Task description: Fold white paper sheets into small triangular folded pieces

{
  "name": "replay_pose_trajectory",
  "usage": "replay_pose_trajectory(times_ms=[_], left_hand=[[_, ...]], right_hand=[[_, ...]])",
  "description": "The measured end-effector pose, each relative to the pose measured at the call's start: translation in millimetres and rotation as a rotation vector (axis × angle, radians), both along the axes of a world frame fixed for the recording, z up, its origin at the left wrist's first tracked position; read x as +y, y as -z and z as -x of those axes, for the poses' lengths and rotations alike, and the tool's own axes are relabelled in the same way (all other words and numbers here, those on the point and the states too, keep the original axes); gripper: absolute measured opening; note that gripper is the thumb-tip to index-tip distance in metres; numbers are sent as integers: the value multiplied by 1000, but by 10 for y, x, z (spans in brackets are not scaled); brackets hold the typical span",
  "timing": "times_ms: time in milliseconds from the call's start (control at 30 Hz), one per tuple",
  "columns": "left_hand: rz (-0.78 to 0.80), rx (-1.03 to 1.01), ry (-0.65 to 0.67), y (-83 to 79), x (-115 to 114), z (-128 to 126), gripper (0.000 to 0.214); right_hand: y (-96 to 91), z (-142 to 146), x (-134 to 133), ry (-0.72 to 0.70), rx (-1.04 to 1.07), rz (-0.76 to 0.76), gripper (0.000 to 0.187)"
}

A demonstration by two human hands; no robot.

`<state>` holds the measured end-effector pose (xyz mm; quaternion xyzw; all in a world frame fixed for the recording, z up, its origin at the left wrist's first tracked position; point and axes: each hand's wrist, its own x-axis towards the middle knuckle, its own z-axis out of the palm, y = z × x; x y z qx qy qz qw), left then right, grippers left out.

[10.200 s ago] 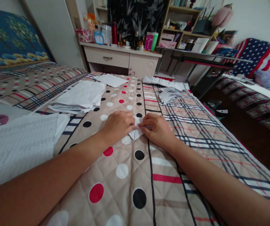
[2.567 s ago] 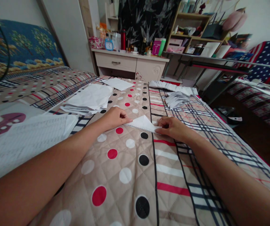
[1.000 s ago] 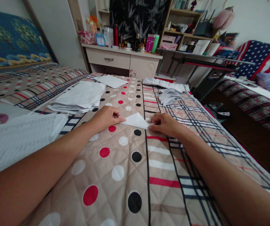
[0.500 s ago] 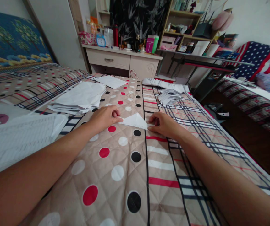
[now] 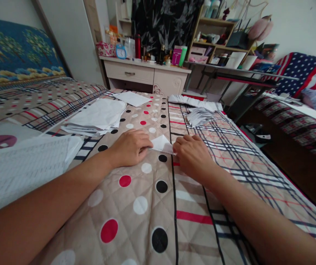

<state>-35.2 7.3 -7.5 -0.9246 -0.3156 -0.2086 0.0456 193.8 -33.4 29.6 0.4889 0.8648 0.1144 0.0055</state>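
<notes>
A small white folded paper triangle (image 5: 162, 143) lies on the quilted bedspread (image 5: 146, 206) between my two hands. My left hand (image 5: 131, 147) rests on the quilt with its fingers curled, pinching the triangle's left tip. My right hand (image 5: 192, 154) presses its bent fingers onto the triangle's right side and covers that corner. Both forearms stretch forward from the bottom of the view.
A loose stack of white sheets (image 5: 97, 117) lies at the back left, one single sheet (image 5: 131, 98) beyond it. A pile of folded paper pieces (image 5: 200, 115) sits at the back right. Printed paper (image 5: 22, 165) lies at my left. A dresser (image 5: 144, 73) stands behind the bed.
Both hands have drawn closer together on the paper. The triangle shows smaller than half a second ago, with my right hand now covering its right part.
</notes>
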Motion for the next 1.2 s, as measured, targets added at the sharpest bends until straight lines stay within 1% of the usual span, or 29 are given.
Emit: replay_pose_trajectory(times_ms=[100, 200, 333, 500, 633, 767, 833, 933, 1033, 1100, 1200], left_hand=[[18, 34, -49, -45, -56, -35, 14], [15, 40, -58, -53, -62, -56, 14], [8, 45, -59, -40, -50, -58, 16], [27, 41, -64, -29, -50, -52, 18], [4, 15, -63, 3, -36, -42, 16], [-51, -17, -51, 47, 0, -34, 23], [-94, -21, -51, 58, 14, -32, 24], [-193, -52, -55, 48, 11, -31, 15], [-291, -157, -89, 18, -18, -36, 16], [-297, -237, -112, 0, -39, -43, 17], [-257, -318, -116, -39, -66, -55, 18]], right_hand=[[-39, 99, -113, -33, -120, -24, 13], [-20, 134, -136, -40, -150, -39, 18], [36, 120, -102, -53, -145, -73, 18], [109, 69, -67, -105, -137, -128, 20], [137, 14, -21, -100, -80, -140, 16], [140, -54, 50, -88, 18, -138, 19], [144, -92, 82, -71, 106, -143, 21], [156, -142, 111, -64, 307, -167, 23], [178, -171, 115, -85, 516, -186, 22], [194, -175, 109, -92, 616, -182, 20], [208, -164, 84, -123, 713, -151, 18]])
